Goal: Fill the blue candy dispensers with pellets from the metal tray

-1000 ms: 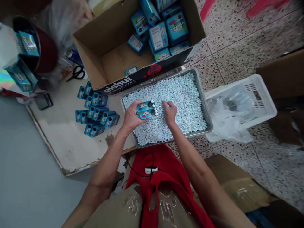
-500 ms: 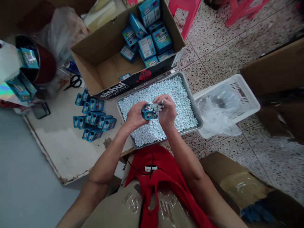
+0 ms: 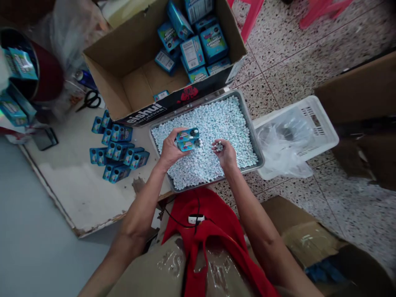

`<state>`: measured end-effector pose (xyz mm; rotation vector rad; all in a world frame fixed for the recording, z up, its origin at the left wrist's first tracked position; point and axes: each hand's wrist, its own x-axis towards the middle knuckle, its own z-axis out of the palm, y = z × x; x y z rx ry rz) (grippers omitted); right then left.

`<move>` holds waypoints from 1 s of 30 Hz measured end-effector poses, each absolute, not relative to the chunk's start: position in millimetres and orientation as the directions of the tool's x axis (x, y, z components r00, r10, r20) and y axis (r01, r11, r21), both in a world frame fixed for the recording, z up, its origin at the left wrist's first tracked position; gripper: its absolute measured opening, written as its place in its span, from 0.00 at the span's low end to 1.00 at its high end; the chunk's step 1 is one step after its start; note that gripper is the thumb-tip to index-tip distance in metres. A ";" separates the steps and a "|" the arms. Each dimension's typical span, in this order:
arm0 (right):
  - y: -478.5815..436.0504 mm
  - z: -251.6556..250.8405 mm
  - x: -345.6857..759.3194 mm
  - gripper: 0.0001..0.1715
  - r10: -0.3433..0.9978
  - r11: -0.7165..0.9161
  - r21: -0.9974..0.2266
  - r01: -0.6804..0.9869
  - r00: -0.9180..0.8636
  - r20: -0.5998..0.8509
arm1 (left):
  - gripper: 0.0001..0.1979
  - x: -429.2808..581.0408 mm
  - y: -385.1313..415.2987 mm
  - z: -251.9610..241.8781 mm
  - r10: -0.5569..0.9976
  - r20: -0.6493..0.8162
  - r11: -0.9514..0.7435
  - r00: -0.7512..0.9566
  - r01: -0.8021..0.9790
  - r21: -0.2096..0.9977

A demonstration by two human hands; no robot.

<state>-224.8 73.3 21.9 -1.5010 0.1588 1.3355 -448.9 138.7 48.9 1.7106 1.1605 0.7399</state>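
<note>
Two small blue boxes (image 3: 185, 145) sit side by side in the left hand (image 3: 170, 150), pinched between thumb and fingers, their ends with round openings facing the right hand (image 3: 228, 156). White pieces show at those openings. The right hand is half curled, palm up, carrying a small heap (image 3: 219, 146) of the same pieces on its fingers; it is near the boxes but apart from them. Both hands are above a metal tray (image 3: 260, 161) filled with loose white and pale blue pieces (image 3: 216, 117), which also show in the gap between the hands.

To the left of the tray, a cluster of blue boxes (image 3: 120, 150) stands on the worktop (image 3: 74, 185), round holes showing on their upper ends. A big cardboard box (image 3: 107, 84) sits along the tray's far side, its printed wall closing off that edge; larger blue packs (image 3: 213, 43) are piled inside, mostly toward its right end. Scissors (image 3: 89, 100) and a blue can (image 3: 85, 78) lie near its left corner, with a dark red pot (image 3: 51, 74) farther left.

Off the tray's right end is a white basket (image 3: 328, 126) with a clear plastic bag (image 3: 283, 144) in it, partly draped over the near rim.
</note>
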 end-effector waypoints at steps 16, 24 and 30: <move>91.9 107.6 -216.7 0.09 0.881 -0.392 -0.900 -0.190 0.206 -0.426 | 0.35 -430.8 119.2 32.9 0.937 0.035 -0.174 0.347 0.379 0.909; 103.6 114.2 -237.5 0.16 0.993 -0.081 -0.834 0.546 -0.030 -0.116 | 0.32 -419.4 127.5 74.3 0.905 -0.080 -0.251 0.417 0.677 0.692; 75.4 109.0 -232.2 0.13 0.989 -0.094 -0.888 0.451 0.145 -0.031 | 0.34 -420.8 129.7 58.6 0.943 -0.063 -0.153 0.326 0.594 0.790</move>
